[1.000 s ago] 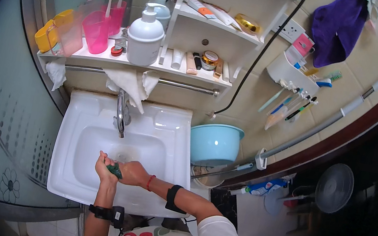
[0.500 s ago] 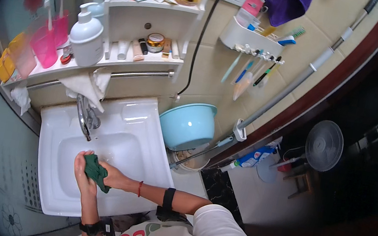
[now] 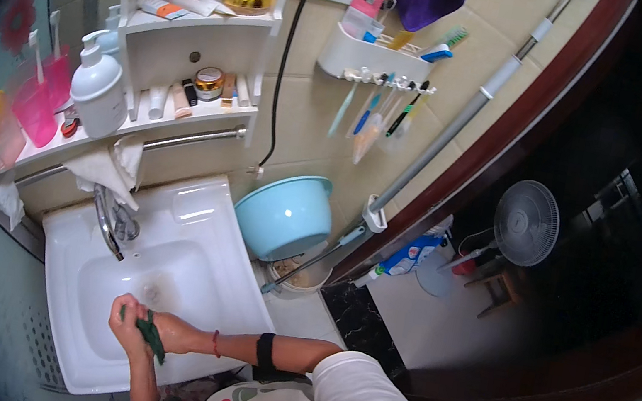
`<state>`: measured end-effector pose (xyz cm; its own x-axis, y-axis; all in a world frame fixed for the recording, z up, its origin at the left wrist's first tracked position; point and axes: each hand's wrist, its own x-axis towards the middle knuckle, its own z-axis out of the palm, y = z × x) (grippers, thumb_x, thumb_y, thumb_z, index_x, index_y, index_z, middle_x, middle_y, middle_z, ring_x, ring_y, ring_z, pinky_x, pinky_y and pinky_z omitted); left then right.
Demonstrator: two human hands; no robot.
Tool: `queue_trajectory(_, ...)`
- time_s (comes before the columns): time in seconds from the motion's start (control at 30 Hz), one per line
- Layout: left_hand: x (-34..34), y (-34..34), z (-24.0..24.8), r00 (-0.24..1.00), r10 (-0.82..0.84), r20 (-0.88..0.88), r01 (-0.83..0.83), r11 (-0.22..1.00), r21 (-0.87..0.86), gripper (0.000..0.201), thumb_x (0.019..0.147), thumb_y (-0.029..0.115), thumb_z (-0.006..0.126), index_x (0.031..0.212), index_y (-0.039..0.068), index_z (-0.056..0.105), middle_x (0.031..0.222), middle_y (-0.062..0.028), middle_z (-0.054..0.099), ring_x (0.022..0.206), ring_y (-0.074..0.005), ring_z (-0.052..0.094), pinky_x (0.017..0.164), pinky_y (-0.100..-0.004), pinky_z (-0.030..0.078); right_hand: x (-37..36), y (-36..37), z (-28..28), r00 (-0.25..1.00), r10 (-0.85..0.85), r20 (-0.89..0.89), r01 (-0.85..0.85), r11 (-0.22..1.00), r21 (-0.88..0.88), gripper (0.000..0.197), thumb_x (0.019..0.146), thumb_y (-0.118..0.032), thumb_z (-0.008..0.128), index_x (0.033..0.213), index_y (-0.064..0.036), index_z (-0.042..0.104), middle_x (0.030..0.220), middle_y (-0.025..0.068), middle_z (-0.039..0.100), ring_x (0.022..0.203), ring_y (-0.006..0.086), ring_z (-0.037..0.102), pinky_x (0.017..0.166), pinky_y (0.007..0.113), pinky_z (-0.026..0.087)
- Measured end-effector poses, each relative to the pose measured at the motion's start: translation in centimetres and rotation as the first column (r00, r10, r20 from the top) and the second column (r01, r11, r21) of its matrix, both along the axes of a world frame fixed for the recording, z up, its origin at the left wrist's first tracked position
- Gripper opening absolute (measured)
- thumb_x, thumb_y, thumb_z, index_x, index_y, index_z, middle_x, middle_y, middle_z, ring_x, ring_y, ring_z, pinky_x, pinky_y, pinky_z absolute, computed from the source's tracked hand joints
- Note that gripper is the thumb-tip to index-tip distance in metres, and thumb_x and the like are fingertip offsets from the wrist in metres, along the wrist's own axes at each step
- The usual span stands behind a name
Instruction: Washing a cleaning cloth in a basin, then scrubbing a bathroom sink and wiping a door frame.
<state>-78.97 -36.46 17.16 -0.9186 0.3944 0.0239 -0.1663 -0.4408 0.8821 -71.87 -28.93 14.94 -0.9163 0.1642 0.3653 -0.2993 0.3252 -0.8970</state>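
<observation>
A dark green cloth [image 3: 150, 335] is bunched up between my two hands above the white sink [image 3: 236, 313]. My left hand [image 3: 125, 325] is closed on its upper left part, the fingers curled in. From the right, my right hand [image 3: 178, 332] grips the same cloth, and a piece of it hangs below the fingers. Both hands are over the near part of the basin. Behind them the curved metal faucet [image 3: 109, 226] points down into the bowl, where the drain [image 3: 153, 292] shows. Part of the cloth is hidden inside the hands.
A white shelf [image 3: 182, 120] above the sink carries a pump bottle [image 3: 99, 90], pink cups [image 3: 36, 118] and small jars. White cloths [image 3: 104, 166] hang from the metal rail near the faucet. Right of the sink lean a light-blue basin [image 3: 285, 216] and a long pole [image 3: 439, 144].
The cloth, spread more widely before, is now squeezed smaller between my hands. My fingers have closed around it. The whole view has shifted, with the shelf and sink further left.
</observation>
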Motion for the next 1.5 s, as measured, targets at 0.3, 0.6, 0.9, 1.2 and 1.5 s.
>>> queue_trajectory(0.3,-0.8,0.8,0.9,0.944,0.030,0.327,-0.076,0.989,0.128,0.049,0.094,0.036,0.053,0.056,0.020,0.027,0.045,0.0056,0.025,0.041,-0.0076,0.024,0.047,-0.0229,0.028,-1.0,1.9,-0.9,0.978,-0.037,0.207,-0.051,0.913,0.406,0.030,0.072,-0.026,0.063,0.086,-0.0033,0.050,0.068,0.0168,0.060,0.062,0.0390,0.058,0.056,0.047,0.046)
queue_trajectory(0.6,-1.7,-1.0,-1.0,0.864,0.189,0.468,-0.212,0.977,-0.003,0.031,0.091,0.028,0.055,0.066,0.017,0.040,0.054,0.0049,0.035,0.045,-0.0065,0.033,0.044,-0.0234,0.031,-1.3,1.3,-1.5,0.976,0.106,0.189,-0.182,0.876,0.447,0.029,0.068,-0.029,0.066,0.067,-0.0020,0.055,0.067,0.0192,0.059,0.066,0.0388,0.059,0.058,0.046,0.046)
queue_trajectory(0.9,-1.5,-6.6,-4.2,0.907,-0.060,0.418,0.133,0.980,-0.147,0.047,0.095,0.045,0.049,0.126,0.010,0.050,0.133,-0.0062,0.047,0.120,-0.0193,0.044,0.102,-0.0364,0.034,-0.3,5.8,2.3,0.844,0.119,0.524,0.100,0.923,-0.371,0.030,0.091,-0.033,0.060,0.106,-0.0065,0.055,0.100,0.0007,0.055,0.088,0.0100,0.053,0.076,0.024,0.044)
queue_trajectory(1.2,1.4,-8.5,-5.7,0.717,-0.348,0.604,0.162,0.926,0.342,0.059,0.093,0.044,0.053,0.139,0.011,0.037,0.135,-0.0073,0.046,0.119,-0.0205,0.049,0.099,-0.0484,0.042,-1.5,-0.2,0.8,0.773,0.461,0.435,-0.371,0.886,-0.278,0.034,0.085,-0.019,0.067,0.114,-0.0048,0.058,0.132,0.0097,0.050,0.122,0.0203,0.047,0.102,0.032,0.036)
queue_trajectory(1.5,-12.2,-12.0,0.0,0.897,0.276,0.344,-0.327,0.940,0.100,0.034,0.095,0.027,0.054,0.121,0.004,0.054,0.109,-0.0096,0.062,0.094,-0.0179,0.062,0.077,-0.0306,0.053,-1.7,-0.5,2.2,0.835,0.351,0.424,-0.211,0.915,-0.343,0.050,0.086,-0.009,0.065,0.132,-0.0025,0.047,0.139,0.0105,0.044,0.125,0.0209,0.046,0.100,0.033,0.040)
